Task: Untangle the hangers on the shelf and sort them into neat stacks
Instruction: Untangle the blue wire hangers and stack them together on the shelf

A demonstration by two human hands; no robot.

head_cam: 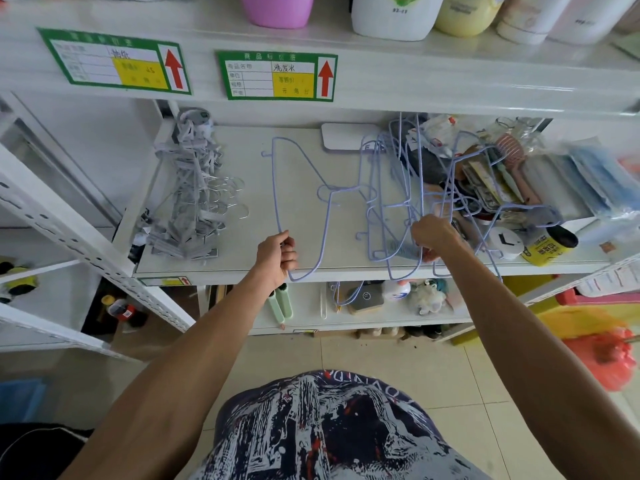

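We are noting white shelf (304, 251), middle level, carrying all hangers. Lilac hanger tangle (398, 202) lying right of centre; grey clip-hanger bundle (190, 202) sitting far left. Single lilac hanger (277, 188) lying between. Left hand (278, 252) gripping single hanger's lower bar; right hand (433, 235) clenching tangle wires.

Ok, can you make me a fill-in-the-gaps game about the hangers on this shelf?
1. The left hand grips a wire hanger coloured ____.
2. The right hand reaches into the ____ of hangers.
3. The grey clip hangers lie to the ____ of the single hanger.
4. The arrows on the green labels are ____.

Missing words: light blue; tangle; left; red
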